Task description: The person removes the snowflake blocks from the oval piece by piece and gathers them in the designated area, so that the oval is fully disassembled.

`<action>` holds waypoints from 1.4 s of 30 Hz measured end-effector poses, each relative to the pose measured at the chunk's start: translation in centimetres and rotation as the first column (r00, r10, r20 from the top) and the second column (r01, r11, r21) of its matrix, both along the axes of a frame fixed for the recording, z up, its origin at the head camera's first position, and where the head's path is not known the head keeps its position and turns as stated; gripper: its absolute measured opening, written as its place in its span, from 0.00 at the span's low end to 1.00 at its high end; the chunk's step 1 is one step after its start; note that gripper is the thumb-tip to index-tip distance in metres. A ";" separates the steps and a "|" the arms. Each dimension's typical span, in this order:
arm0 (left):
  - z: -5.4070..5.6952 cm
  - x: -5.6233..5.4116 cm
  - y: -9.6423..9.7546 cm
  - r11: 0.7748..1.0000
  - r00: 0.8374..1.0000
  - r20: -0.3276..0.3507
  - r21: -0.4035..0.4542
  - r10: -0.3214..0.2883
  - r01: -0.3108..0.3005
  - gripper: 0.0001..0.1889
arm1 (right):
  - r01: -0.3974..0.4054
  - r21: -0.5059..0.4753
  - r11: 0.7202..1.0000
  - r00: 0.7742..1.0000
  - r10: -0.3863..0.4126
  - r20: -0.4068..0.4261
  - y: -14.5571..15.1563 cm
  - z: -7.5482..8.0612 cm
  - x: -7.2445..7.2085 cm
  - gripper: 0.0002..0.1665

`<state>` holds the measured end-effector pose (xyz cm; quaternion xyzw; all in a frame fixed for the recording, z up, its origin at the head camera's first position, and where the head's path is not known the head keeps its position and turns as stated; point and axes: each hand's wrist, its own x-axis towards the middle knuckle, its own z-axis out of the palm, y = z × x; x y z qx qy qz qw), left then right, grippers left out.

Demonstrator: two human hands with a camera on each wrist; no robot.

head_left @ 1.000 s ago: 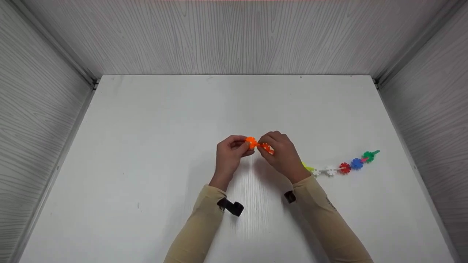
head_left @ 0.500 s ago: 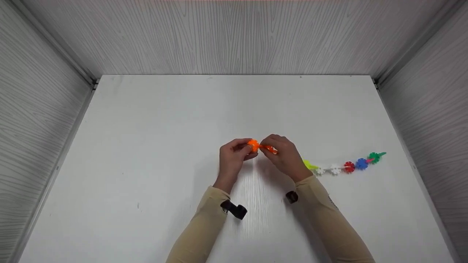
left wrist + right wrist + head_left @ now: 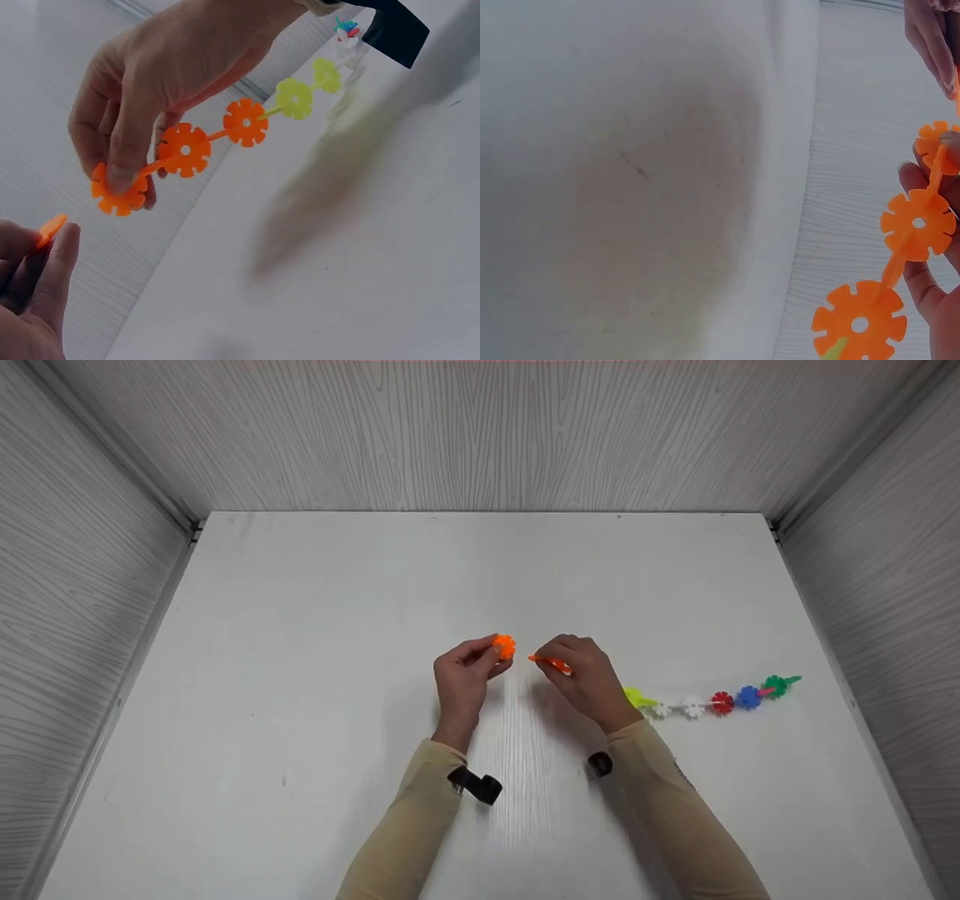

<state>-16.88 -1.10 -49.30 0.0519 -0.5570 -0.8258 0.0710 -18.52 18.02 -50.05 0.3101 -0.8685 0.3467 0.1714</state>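
Note:
My left hand point(image 3: 461, 679) pinches a single orange notched plastic disc point(image 3: 505, 647) between thumb and fingers. To its right, my right hand point(image 3: 581, 675) pinches the end orange disc point(image 3: 118, 201) of a chain of interlocking discs. A gap separates the loose disc from that end. Past the pinched piece, the left wrist view shows more orange discs point(image 3: 185, 150), then yellow discs point(image 3: 294, 99). White discs point(image 3: 692, 706), a red disc point(image 3: 722, 703), a blue disc point(image 3: 748, 697) and a green disc point(image 3: 775, 686) follow toward the right. My right hand and wrist hide part of the chain from the head view.
A white tabletop point(image 3: 337, 585) lies under both hands, with grey wood-grain panels point(image 3: 480, 435) at the back and on both sides. The chain's tail trails to the right of the right forearm. A black camera mount point(image 3: 476, 786) sits on the left wrist.
Both hands first shift slightly right, the loose disc close to the chain's end. Then my left hand draws back leftward with its disc, widening the gap. The chain's tail slides slightly right.

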 end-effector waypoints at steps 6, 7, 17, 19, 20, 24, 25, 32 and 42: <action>-0.1 -1.4 -1.3 0.999 0.995 0.095 0.018 0.043 -0.045 0.10 | 0.023 0.003 1.000 0.999 -0.023 0.028 0.2 0.0 0.0 0.04; -0.2 -1.7 -1.5 0.998 0.992 0.113 0.014 0.053 -0.055 0.09 | 0.023 0.000 1.000 0.999 -0.023 0.031 0.2 0.0 0.0 0.04; -0.3 -5.9 -5.2 0.993 0.948 0.302 -0.086 0.101 -0.078 0.07 | 0.031 -0.024 0.999 0.998 -0.029 0.060 0.5 -0.1 -0.2 0.05; -0.2 -6.8 -5.9 0.993 0.944 0.314 -0.095 0.101 -0.074 0.08 | 0.031 -0.027 0.999 0.998 -0.029 0.057 0.5 0.0 -0.2 0.05; -0.1 -7.3 -6.2 0.993 0.942 0.320 -0.098 0.098 -0.070 0.09 | 0.031 -0.028 0.999 0.998 -0.029 0.057 0.5 0.0 -0.2 0.05; -0.1 -8.9 -7.2 0.993 0.938 0.336 -0.104 0.084 -0.052 0.10 | 0.029 -0.026 0.999 0.998 -0.027 0.053 0.5 0.1 -0.3 0.05; -0.2 -9.2 -7.3 0.993 0.936 0.342 -0.108 0.082 -0.047 0.10 | 0.028 -0.026 0.999 0.998 -0.027 0.053 0.5 0.1 -0.3 0.05; -1.0 -10.8 -8.1 0.986 0.925 0.361 -0.154 0.115 -0.063 0.09 | 0.030 -0.016 0.999 0.995 -0.028 0.092 0.4 -0.2 -0.4 0.04; -2.4 -11.9 -8.5 0.954 0.887 0.417 -0.290 0.197 -0.075 0.07 | 0.057 0.001 0.998 0.988 -0.057 0.145 0.4 -0.5 -0.1 0.05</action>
